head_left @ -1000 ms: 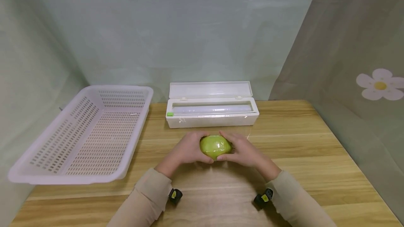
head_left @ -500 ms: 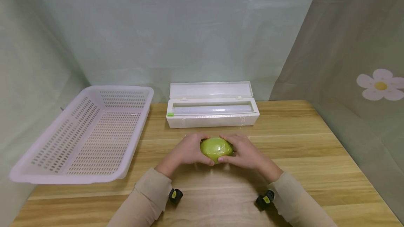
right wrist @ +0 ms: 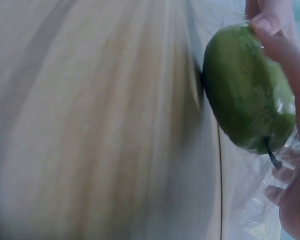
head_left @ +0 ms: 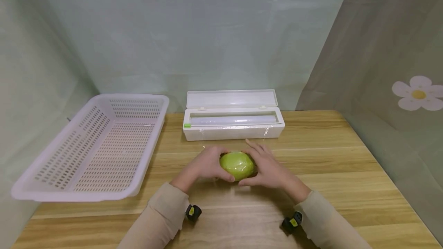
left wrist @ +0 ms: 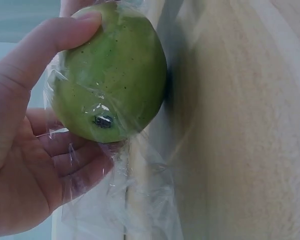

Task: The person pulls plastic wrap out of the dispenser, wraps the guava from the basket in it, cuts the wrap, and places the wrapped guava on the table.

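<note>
A green pear (head_left: 237,165) with cling film over it sits on the table between both hands. My left hand (head_left: 209,163) grips its left end, the thumb on the near side; a dark blossom end shows through the film in the left wrist view. My right hand (head_left: 266,167) is at the other end, its fingers spread and fairly straight, some lifted off the pear. The pear's dark stem points towards the right palm in the right wrist view. Loose cling film (left wrist: 120,205) hangs around and under the pear.
Behind the hands stands a white cling film box (head_left: 233,133), its lid up, with a roll (head_left: 233,120) inside and a green slider (head_left: 187,125). A white perforated basket (head_left: 147,156) is on the left. Curtains enclose the wooden table (head_left: 328,156).
My right hand has loosened from the pear, its fingers spreading and lifting. The pear has shifted slightly towards me. My left hand keeps its grip, nearly still.
</note>
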`<state>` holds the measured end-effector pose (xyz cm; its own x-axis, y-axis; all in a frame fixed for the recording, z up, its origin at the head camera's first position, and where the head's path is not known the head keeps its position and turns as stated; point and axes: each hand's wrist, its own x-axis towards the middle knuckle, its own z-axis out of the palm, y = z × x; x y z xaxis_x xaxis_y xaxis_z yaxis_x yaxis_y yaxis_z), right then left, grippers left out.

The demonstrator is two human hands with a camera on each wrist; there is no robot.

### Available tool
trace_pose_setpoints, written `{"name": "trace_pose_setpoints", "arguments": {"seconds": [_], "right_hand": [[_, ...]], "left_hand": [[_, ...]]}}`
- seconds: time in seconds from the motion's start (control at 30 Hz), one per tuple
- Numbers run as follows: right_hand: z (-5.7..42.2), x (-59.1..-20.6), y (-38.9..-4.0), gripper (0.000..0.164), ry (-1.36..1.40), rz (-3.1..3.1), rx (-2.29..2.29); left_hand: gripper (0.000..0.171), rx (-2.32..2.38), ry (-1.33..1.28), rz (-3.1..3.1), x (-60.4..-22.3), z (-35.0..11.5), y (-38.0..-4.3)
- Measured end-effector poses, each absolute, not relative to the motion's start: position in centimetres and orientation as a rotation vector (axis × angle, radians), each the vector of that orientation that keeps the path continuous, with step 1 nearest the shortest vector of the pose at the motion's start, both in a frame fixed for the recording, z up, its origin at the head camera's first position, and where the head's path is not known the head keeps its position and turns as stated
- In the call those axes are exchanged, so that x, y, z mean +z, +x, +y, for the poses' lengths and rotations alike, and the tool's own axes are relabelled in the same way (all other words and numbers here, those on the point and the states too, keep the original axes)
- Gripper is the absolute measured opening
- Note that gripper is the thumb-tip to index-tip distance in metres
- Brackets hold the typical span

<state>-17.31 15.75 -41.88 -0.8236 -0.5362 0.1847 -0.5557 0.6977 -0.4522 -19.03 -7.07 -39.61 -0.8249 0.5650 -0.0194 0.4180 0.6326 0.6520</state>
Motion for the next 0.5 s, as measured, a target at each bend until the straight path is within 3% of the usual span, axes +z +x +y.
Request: {"name": "trace_pose_setpoints", "arguments": {"seconds": [0.27,0.4,0.5], "right_hand": [[15.44,-41.74,-17.47,0.101,0.929,-2.901,0.771],[15.49,-41.70,-17.59,0.096,0.942,-2.882,0.800],[15.51,-41.70,-17.75,0.086,0.963,-2.865,0.797]], "left_hand": [[0.053,0.954,0.830,2.607,-39.40,-6.99,-19.33],[0.052,0.931,0.834,2.609,-39.18,-6.74,-19.20],[0.062,0.896,0.819,2.651,-39.25,-6.76,-19.07]]}}
